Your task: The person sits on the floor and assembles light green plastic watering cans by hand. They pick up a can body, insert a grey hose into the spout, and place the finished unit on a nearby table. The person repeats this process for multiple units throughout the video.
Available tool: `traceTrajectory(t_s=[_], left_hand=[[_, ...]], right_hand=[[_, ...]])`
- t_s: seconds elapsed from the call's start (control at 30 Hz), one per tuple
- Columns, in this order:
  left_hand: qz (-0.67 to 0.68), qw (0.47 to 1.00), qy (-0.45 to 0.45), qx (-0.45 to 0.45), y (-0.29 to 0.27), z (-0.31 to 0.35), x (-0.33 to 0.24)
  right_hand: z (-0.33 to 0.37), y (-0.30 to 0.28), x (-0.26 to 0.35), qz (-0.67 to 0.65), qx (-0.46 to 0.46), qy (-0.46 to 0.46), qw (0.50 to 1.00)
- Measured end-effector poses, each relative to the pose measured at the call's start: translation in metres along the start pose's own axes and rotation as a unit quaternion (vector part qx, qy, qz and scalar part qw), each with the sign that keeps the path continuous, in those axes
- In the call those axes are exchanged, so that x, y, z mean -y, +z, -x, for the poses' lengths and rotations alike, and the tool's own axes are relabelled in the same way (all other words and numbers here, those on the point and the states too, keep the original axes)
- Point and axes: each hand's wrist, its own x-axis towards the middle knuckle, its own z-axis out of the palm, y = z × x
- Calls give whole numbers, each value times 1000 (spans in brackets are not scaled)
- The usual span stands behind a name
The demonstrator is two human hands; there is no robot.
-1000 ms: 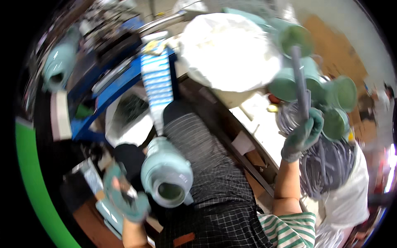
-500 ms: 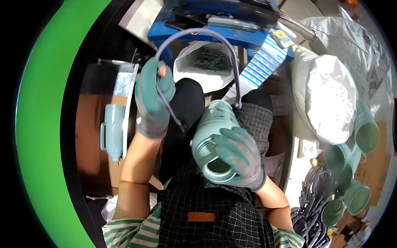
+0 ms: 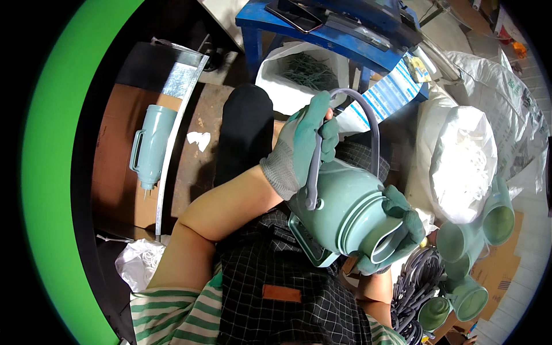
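The teal plastic jug (image 3: 345,215) lies tilted across the person's lap, at the middle of the view, its open mouth pointing toward 4 o'clock. The left hand (image 3: 302,146), gloved, sits at 11 o'clock of the jug, fingers (image 3: 329,138) clamped on the grey bail handle (image 3: 368,123) (which arches over the jug's shoulder). The right hand (image 3: 399,230), also gloved, cups the mouth rim from 4 o'clock, fingers curled shut over the lip. A second teal jug (image 3: 150,146) lies on the floor at 9 o'clock, well apart. More jugs (image 3: 477,253) cluster at 4 o'clock
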Motion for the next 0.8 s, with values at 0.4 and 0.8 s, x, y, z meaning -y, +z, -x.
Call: traceTrajectory(t_s=[0.4, 0.8], left_hand=[[-273, 867, 314, 274, 22, 48, 3], [2, 977, 22, 210, -11, 0, -19]], right_hand=[[-21, 1, 21, 16, 124, 20, 992], [-43, 23, 14, 54, 125, -32, 990]])
